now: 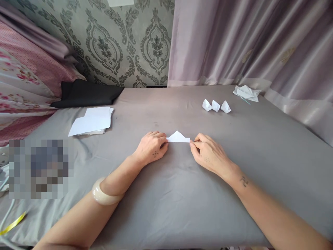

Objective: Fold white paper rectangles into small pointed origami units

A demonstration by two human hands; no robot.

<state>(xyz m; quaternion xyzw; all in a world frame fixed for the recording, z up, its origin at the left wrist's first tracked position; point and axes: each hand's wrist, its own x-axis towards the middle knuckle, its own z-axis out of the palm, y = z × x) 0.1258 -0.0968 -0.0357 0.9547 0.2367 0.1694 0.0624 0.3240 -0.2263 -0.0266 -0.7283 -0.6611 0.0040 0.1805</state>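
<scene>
A small folded piece of white paper (178,137) lies between my hands on the grey cloth, a peak at its middle and a straight strip along its near edge. My left hand (153,147) pinches its left end, fingers curled and thumb pressed in. At the right end, the thumb and fingertips of my right hand (208,152) are closed on the corner of the strip. Beyond my right hand stand three small folded paper boats (215,106) in a row.
A stack of white paper sheets (95,120) lies at the left, near a folded black cloth (88,93). Crumpled white paper (247,93) sits at the far right by the curtain (221,41). A yellow strip (13,224) and a pale cable (7,213) are at the near left, beside a blurred patch.
</scene>
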